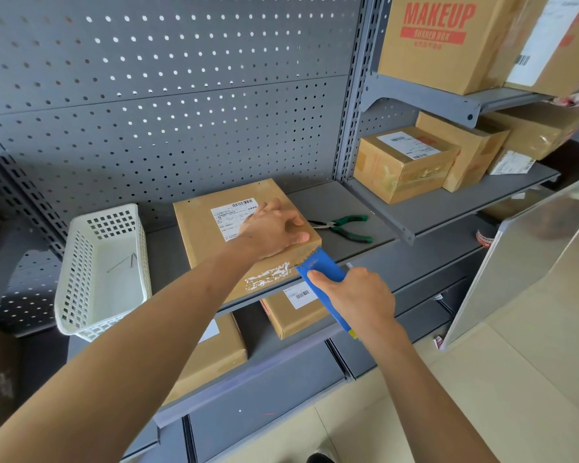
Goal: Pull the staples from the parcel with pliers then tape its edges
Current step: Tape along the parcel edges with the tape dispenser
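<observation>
Parcel on the grey shelf, my hands at its near right corner.

The shelf point(348, 202) carries the parcel point(208, 235), flat beside a white basket point(101, 272). My left hand point(271, 228) presses its top, fingers spread and curling over the right edge. My right hand point(355, 295) grips the blue tape dispenser point(318, 265), whose toothed end touches the corner. The green-handled pliers point(345, 227) lie just right of the parcel.

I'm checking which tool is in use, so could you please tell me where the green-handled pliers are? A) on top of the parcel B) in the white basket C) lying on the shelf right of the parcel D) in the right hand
C: the pliers lie untouched on the shelf, right of the parcel.
</observation>
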